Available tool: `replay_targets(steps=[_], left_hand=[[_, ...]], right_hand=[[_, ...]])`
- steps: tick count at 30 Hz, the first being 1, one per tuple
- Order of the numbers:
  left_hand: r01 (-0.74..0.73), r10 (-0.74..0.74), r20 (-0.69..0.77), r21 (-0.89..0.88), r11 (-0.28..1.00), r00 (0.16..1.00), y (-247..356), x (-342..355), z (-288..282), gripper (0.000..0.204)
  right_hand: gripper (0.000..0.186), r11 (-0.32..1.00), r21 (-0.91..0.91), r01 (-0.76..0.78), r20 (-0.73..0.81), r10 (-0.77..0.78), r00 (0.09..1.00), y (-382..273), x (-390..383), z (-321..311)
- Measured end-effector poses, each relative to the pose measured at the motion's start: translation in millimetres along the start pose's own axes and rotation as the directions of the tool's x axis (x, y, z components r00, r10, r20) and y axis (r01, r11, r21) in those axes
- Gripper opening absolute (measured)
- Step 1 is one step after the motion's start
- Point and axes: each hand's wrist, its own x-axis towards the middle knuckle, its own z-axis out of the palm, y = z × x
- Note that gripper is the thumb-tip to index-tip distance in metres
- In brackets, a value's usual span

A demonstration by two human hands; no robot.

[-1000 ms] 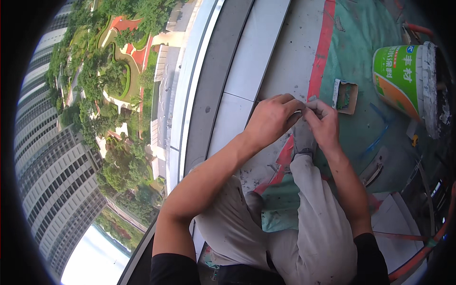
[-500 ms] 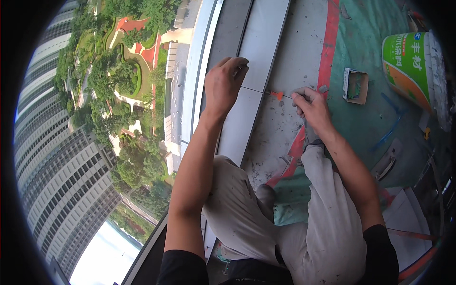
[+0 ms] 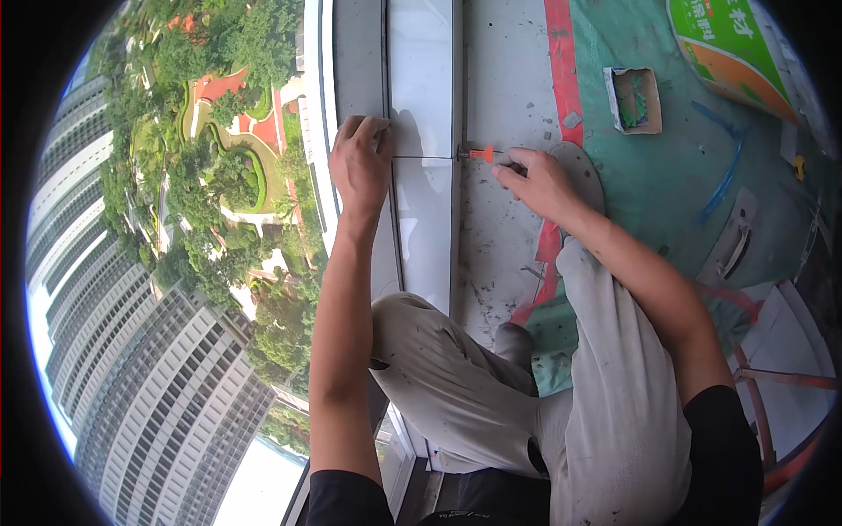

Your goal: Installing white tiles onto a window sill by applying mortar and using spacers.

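Note:
My left hand (image 3: 358, 162), fingers curled, is at the window-side edge of the pale tiled strip (image 3: 421, 219), level with the thin crosswise line over its joint; what it holds is too small to make out. My right hand (image 3: 539, 184) is pinched by a thin dark stem beside a small orange plastic piece (image 3: 481, 155) at the strip's right edge; its exact grip is unclear. My grey shoe (image 3: 586, 175) lies just behind that hand, and my knees in dusty grey trousers are below.
A high drop with trees and towers lies left beyond the white edge (image 3: 326, 70). Right are a green dust sheet (image 3: 640, 193) with red edging, a small open carton (image 3: 633, 100), a tipped green-labelled bucket (image 3: 728, 44), a blue strip (image 3: 719, 197) and red hoses (image 3: 785, 380).
My hands, together a second ago, have separated, the left moving leftward to the strip's edge, the right staying by the orange piece. The view has shifted, with the bucket now higher in the picture.

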Motion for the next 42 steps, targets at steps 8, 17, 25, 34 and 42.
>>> replay_targets(steps=[8, 17, 25, 34, 42], left_hand=[[-0.06, 0.067, -0.028, 0.203, 0.977, 0.997, 10.7, 2.0, 7.2, 0.012], [-0.012, 0.012, -0.053, -0.005, 1.0, 0.999, -0.3, 0.2, 0.3, 0.013], [0.007, -0.01, 0.044, 0.054, 0.999, 0.999, 2.8, 8.4, 0.3, 0.014], [0.012, -0.011, -0.034, 0.037, 0.999, 0.999, -0.9, 2.1, 7.7, 0.013], [0.022, -0.023, -0.025, -0.039, 0.999, 0.999, -0.4, 1.4, 3.9, 0.013]], right_hand=[[0.034, 0.994, -0.025, 0.109, -0.059, -0.11, 0.992, 14.8, 3.0, 0.7], [0.022, 0.931, -0.257, 0.259, -0.107, -0.294, 0.95, 23.3, 19.7, 5.5], [0.024, 0.928, -0.279, 0.247, -0.119, -0.289, 0.95, 30.6, 19.3, 9.2], [0.028, 0.92, -0.286, 0.268, -0.13, -0.314, 0.94, 45.4, 28.9, 16.6], [0.025, 0.944, -0.242, 0.223, -0.122, -0.257, 0.959, 32.8, 25.5, 15.3]])
